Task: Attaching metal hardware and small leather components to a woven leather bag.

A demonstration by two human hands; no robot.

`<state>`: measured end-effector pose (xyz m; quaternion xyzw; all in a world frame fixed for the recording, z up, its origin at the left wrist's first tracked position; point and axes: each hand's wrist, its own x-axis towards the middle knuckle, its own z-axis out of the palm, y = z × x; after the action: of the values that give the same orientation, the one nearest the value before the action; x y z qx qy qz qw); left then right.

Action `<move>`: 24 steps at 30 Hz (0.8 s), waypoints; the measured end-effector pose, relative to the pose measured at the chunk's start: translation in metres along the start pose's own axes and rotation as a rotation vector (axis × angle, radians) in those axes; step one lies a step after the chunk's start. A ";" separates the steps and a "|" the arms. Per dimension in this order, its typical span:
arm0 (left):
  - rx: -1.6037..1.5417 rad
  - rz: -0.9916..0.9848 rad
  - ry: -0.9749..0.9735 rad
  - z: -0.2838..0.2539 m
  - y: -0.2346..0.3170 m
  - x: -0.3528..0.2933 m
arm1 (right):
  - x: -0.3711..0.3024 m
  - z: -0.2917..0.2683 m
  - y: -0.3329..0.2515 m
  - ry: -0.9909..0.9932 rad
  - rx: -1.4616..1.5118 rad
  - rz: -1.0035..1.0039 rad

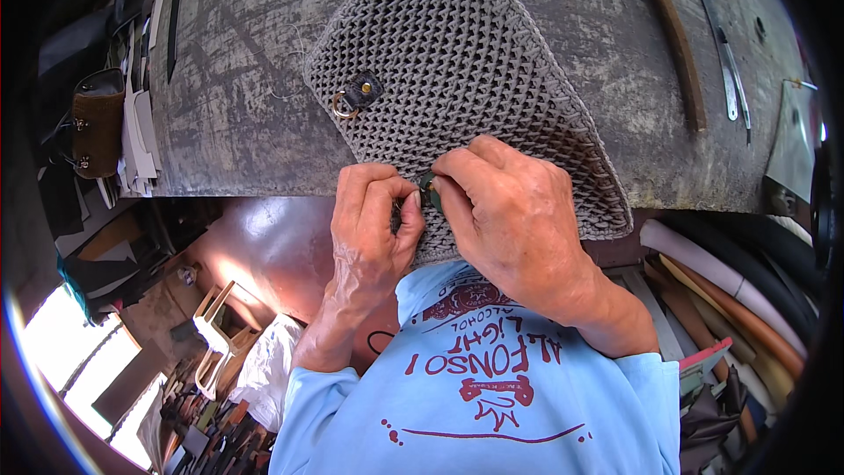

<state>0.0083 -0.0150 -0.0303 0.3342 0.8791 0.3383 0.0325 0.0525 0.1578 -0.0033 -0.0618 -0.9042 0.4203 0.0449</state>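
Note:
A grey open-weave bag or panel (457, 53) lies across the table, its near corner hanging over the front edge towards my lap. On its left side is a black leather tab (362, 88) with a brass-coloured stud and a metal ring. My right hand (519, 220) pinches a small dark green-black piece (431, 192) against the weave near the table edge; the fingers partly cover it. My left hand (374, 220) is closed beside it, thumb against curled fingers, at the weave's left edge. What the left fingertips grip is mostly hidden.
The worn grey table (237, 105) carries a wooden-handled hammer (673, 35) and thin metal strips (716, 44) at the right. A brown bag (97, 123) and sheet offcuts stand at the left. Rolled material (738, 290) lies below right; a wooden stool (220, 334) is lower left.

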 end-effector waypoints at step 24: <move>0.199 0.244 -0.090 -0.016 -0.003 -0.001 | 0.000 -0.005 0.012 0.285 0.371 0.016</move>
<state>0.0025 -0.0266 -0.0198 0.4548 0.8588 0.2358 -0.0029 0.0540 0.1691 -0.0091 -0.1183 -0.7954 0.5666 0.1797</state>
